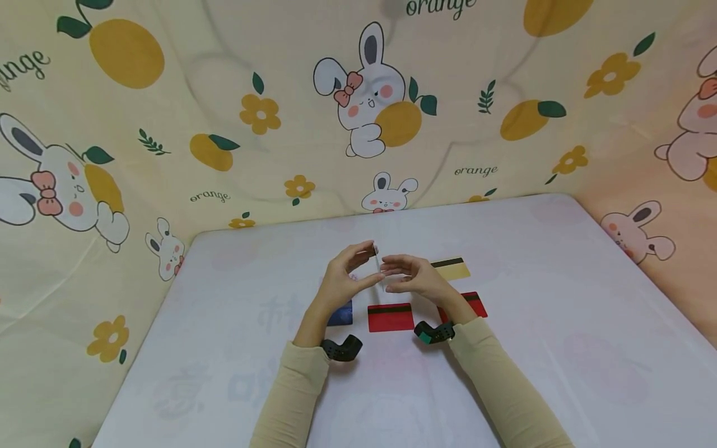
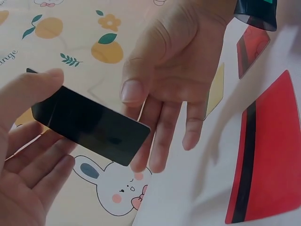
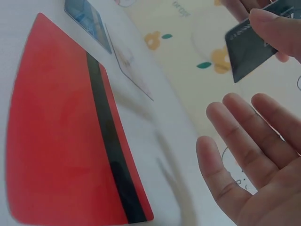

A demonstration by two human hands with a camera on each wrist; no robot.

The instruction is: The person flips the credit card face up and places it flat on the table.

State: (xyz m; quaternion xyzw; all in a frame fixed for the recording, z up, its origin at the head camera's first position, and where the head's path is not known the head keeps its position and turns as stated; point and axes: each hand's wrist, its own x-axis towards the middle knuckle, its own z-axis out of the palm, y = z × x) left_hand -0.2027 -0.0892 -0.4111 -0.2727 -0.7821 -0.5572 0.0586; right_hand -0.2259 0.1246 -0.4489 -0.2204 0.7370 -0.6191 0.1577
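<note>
My left hand (image 1: 344, 277) pinches a dark card (image 2: 94, 122) between thumb and fingers and holds it above the white table. One face of it is plain black in the left wrist view; pale lettering shows on the other in the right wrist view. My right hand (image 1: 417, 277) is close beside the card, its fingers (image 3: 242, 141) spread and fairly straight. The right thumb overlaps the card in the right wrist view. Under the hands lies a red card (image 1: 390, 318) with a black stripe.
A blue card (image 1: 340, 314) lies partly hidden by the left hand, with a pale card (image 3: 127, 66) near it. Beyond the right hand is a yellow card (image 1: 454, 269); another red card (image 1: 476, 305) is partly under the right wrist. A printed curtain (image 1: 269, 155) hangs behind the table (image 1: 224, 298).
</note>
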